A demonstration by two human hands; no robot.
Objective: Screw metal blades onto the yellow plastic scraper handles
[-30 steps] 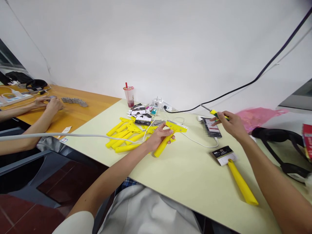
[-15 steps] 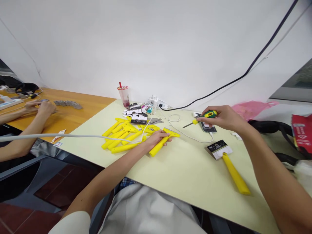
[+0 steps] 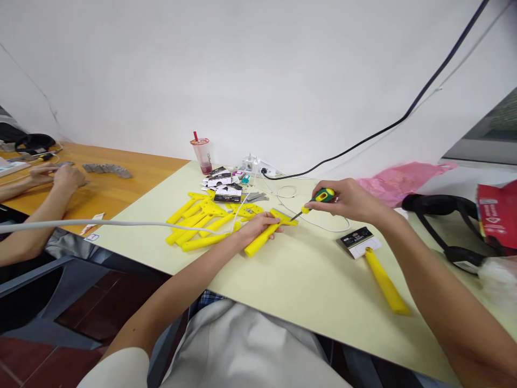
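Note:
My left hand is closed around a yellow scraper, its wide head pointing away from me and its handle toward me. In my right hand is a green and yellow screwdriver, with its tip at the right part of the scraper's head. Whether the tip sits in a screw is too small to tell. Several more yellow scrapers lie piled left of my left hand. To the right rests one scraper whose head is covered by a black and white card sleeve.
Behind the pile are card sleeves, grey metal blades, a drink cup and a power strip. A white cable crosses above my left forearm. Black headgear lies at right. A co-worker's hands work at left.
My right hand has brought the screwdriver left and down, from above the table onto the scraper's head. My left hand keeps hold of the scraper.

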